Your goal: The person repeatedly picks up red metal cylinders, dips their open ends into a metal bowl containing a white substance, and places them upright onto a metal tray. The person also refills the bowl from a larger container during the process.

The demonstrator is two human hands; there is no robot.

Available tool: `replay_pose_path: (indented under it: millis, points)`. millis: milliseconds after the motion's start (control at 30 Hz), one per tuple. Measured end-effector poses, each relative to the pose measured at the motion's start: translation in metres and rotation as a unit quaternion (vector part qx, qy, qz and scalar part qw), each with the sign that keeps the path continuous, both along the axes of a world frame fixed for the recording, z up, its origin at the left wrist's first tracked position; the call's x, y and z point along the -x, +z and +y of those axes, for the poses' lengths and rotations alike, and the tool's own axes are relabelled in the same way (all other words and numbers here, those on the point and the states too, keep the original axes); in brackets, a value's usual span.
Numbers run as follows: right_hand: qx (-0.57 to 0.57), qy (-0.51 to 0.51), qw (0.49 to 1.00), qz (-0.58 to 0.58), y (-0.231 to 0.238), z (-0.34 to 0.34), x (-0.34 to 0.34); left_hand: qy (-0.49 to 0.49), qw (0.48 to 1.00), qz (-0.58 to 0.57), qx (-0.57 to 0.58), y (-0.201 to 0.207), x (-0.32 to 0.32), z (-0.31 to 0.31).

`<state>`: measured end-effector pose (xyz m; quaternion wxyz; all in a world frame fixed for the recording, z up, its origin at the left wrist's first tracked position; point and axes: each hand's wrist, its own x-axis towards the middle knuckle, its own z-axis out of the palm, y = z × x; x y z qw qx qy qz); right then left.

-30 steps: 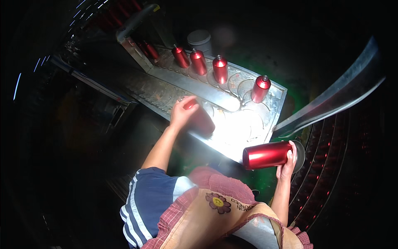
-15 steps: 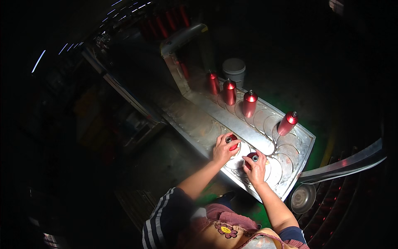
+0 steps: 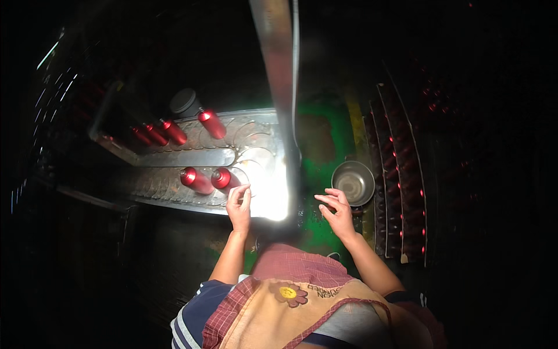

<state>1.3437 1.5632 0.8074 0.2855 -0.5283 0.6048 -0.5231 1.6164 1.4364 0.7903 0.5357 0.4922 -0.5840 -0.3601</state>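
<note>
Around the frame's centre, the left hand [image 3: 239, 208], empty, fingers parted, hangs near a red bottle [image 3: 223, 179], the right hand [image 3: 338, 214], likewise empty, near a grey bowl [image 3: 352, 182]

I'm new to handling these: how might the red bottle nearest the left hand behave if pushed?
The red bottle could tip, being taller than wide. Its smooth, glossy side may feel slippery. Once down, its round body would probably roll.
</note>
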Motion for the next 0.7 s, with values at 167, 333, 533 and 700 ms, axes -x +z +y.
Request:
replay_pose_path:
  millis: [167, 333, 533, 700]
  points:
    - [0.019, -0.216, 0.976, 0.022, -0.026, 0.123, 0.136, -0.359, 0.917, 0.008, -0.174, 0.000, 0.184, 0.069]
    - [0.002, -0.394, 0.919, 0.037, 0.003, 0.193, 0.252, -0.446, 0.885, -0.033, -0.133, 0.033, 0.333, 0.047]
    - [-0.062, -0.583, 0.771, 0.248, 0.047, 0.228, 0.410, -0.575, 0.785, -0.120, 0.197, 0.073, 0.569, 0.047]
    - [-0.193, -0.552, 0.757, 0.291, 0.039, 0.212, 0.511, -0.617, 0.649, -0.231, 0.381, 0.080, 0.768, 0.099]
